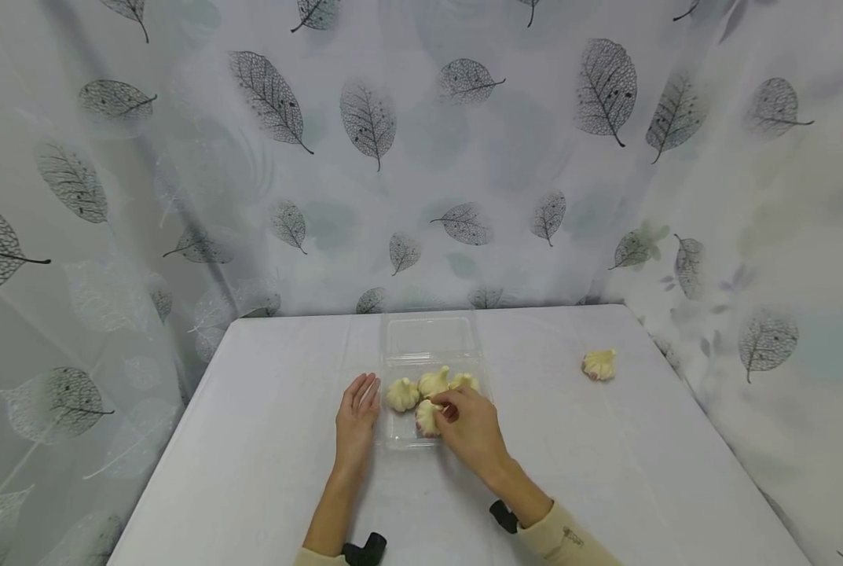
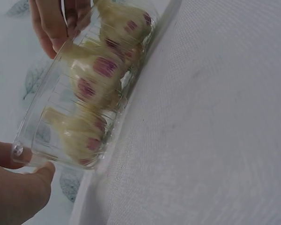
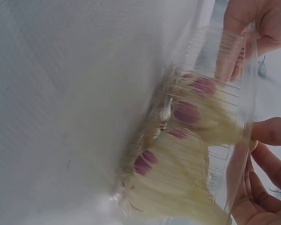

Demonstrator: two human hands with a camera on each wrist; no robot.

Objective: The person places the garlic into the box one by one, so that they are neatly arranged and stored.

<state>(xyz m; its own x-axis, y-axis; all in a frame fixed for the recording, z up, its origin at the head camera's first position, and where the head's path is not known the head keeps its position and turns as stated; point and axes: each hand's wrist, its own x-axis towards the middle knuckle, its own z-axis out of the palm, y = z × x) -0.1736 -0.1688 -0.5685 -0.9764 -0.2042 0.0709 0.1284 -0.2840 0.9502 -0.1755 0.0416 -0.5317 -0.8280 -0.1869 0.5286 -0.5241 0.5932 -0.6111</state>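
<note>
A clear plastic clamshell box (image 1: 400,442), its lid (image 1: 431,338) laid back, holds several pale garlic bulbs with purple patches, among them a bulb at the left (image 1: 402,395) and one at the back (image 1: 433,382). My right hand (image 1: 474,428) reaches over the box's right side and pinches the stem of the front garlic bulb (image 1: 426,419) between thumb and fingertips. That bulb sits low inside the box, among the others. Along the left wall, my left hand (image 1: 357,417) rests against the box with straight fingers; its thumb is at the rim in the left wrist view.
Another garlic bulb (image 1: 598,365) lies apart on the right of the white-covered table (image 1: 265,440). A leaf-printed curtain (image 1: 421,157) hangs behind the table and along both sides. Both wrists carry black camera mounts.
</note>
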